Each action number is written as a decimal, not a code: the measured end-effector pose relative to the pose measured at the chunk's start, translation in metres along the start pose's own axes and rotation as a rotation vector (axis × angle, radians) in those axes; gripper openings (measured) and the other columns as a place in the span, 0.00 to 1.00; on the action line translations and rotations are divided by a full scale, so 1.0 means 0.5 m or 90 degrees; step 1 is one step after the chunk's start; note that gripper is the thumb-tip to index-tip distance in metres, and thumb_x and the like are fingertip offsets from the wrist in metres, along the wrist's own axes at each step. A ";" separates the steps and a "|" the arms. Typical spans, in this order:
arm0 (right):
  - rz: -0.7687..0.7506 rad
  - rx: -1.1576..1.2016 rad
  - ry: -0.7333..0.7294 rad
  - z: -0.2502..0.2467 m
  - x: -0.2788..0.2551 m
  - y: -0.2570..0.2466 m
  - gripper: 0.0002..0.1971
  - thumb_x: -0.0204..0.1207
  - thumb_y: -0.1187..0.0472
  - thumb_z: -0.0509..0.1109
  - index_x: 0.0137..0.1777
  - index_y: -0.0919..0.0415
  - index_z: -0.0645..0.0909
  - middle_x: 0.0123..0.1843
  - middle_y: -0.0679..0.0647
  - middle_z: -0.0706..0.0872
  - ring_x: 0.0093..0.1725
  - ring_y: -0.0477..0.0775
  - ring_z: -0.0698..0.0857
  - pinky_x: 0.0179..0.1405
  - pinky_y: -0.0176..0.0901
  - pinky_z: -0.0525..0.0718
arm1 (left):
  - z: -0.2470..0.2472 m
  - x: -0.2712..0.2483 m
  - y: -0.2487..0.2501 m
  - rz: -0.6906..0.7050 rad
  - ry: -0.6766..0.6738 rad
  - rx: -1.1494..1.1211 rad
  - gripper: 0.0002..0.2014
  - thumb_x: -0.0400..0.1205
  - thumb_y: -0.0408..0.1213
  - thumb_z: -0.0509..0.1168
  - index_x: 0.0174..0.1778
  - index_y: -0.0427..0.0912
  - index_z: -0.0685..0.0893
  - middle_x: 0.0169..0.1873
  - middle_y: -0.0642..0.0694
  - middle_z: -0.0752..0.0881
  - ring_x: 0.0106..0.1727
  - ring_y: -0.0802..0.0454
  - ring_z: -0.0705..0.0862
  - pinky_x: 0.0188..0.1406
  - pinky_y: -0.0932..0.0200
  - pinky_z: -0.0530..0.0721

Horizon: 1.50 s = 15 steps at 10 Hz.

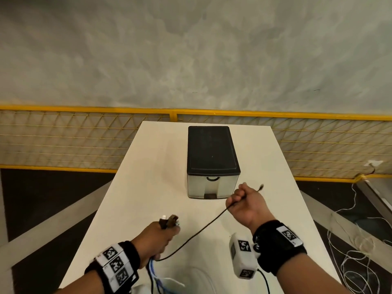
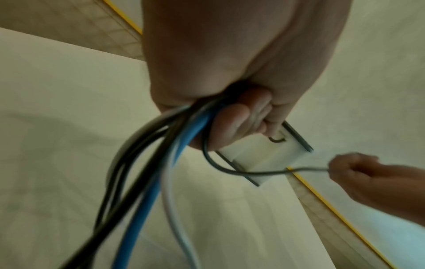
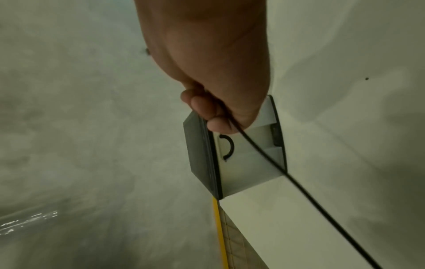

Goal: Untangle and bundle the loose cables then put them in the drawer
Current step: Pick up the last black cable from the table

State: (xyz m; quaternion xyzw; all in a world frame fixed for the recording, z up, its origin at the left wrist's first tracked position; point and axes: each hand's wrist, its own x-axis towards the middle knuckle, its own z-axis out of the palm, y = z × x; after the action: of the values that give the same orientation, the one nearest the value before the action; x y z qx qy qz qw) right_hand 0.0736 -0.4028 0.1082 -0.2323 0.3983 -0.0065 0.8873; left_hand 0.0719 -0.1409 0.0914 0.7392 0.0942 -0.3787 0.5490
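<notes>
Cables [image 2: 147, 182] hang bunched below the left hand's [image 1: 156, 238] curled fingers [image 2: 243, 116]; the right hand's [image 1: 246, 205] fingers [image 3: 214, 112] pinch one black cable [image 1: 203, 228], drawing it free.

You wear a black band [image 1: 282, 247] on each bare forearm, both carrying white tiles printed with black square markers. Just beside your right band sits a white camera block [image 1: 244, 257], marker-tagged too, with a thin black lead [image 1: 265, 281] trailing from it.
</notes>
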 end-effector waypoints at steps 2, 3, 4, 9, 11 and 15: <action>0.025 -0.166 0.000 0.005 -0.018 0.068 0.13 0.88 0.54 0.57 0.44 0.57 0.77 0.21 0.49 0.70 0.21 0.48 0.66 0.28 0.40 0.68 | 0.033 -0.002 0.055 0.177 0.099 -0.074 0.10 0.82 0.36 0.70 0.36 0.42 0.79 0.21 0.50 0.76 0.17 0.57 0.66 0.19 0.65 0.64; 0.046 -0.214 -0.037 0.023 -0.040 0.107 0.14 0.88 0.53 0.56 0.49 0.59 0.79 0.30 0.55 0.82 0.26 0.51 0.78 0.31 0.41 0.77 | 0.106 -0.007 0.090 0.288 0.031 -0.048 0.03 0.77 0.32 0.75 0.43 0.39 0.88 0.25 0.55 0.88 0.23 0.65 0.81 0.26 0.71 0.76; 0.021 -0.223 -0.063 0.035 -0.058 0.113 0.14 0.88 0.55 0.58 0.55 0.63 0.82 0.47 0.65 0.88 0.38 0.60 0.88 0.30 0.46 0.86 | 0.147 -0.003 0.089 0.295 -0.002 -0.029 0.06 0.75 0.30 0.76 0.46 0.39 0.90 0.28 0.57 0.89 0.26 0.67 0.82 0.29 0.69 0.76; -0.113 -0.989 -0.360 -0.095 -0.180 -0.025 0.07 0.64 0.68 0.72 0.36 0.55 0.87 0.32 0.51 0.87 0.33 0.49 0.84 0.33 0.43 0.82 | 0.076 -0.022 0.088 0.178 0.000 -0.091 0.06 0.83 0.36 0.69 0.42 0.38 0.84 0.22 0.53 0.65 0.22 0.55 0.62 0.22 0.62 0.61; -0.040 -1.359 -0.033 -0.218 -0.224 -0.034 0.10 0.69 0.43 0.71 0.45 0.21 0.84 0.69 0.40 0.82 0.74 0.47 0.72 0.77 0.48 0.68 | 0.043 -0.049 0.123 0.245 -0.011 -0.153 0.12 0.86 0.39 0.64 0.40 0.35 0.82 0.23 0.50 0.65 0.21 0.55 0.65 0.22 0.61 0.69; -0.345 -0.955 -0.406 -0.035 -0.285 0.028 0.36 0.66 0.38 0.79 0.74 0.37 0.71 0.71 0.29 0.78 0.73 0.29 0.73 0.73 0.33 0.71 | 0.109 -0.148 0.185 0.460 -0.119 0.060 0.09 0.77 0.46 0.69 0.44 0.44 0.86 0.39 0.50 0.89 0.48 0.64 0.85 0.53 0.72 0.79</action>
State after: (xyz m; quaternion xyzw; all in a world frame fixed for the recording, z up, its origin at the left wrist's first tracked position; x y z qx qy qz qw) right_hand -0.0384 -0.3696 0.1924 -0.8354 -0.0407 0.1124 0.5365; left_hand 0.0469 -0.2040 0.2029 0.7112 -0.2409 -0.2303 0.6190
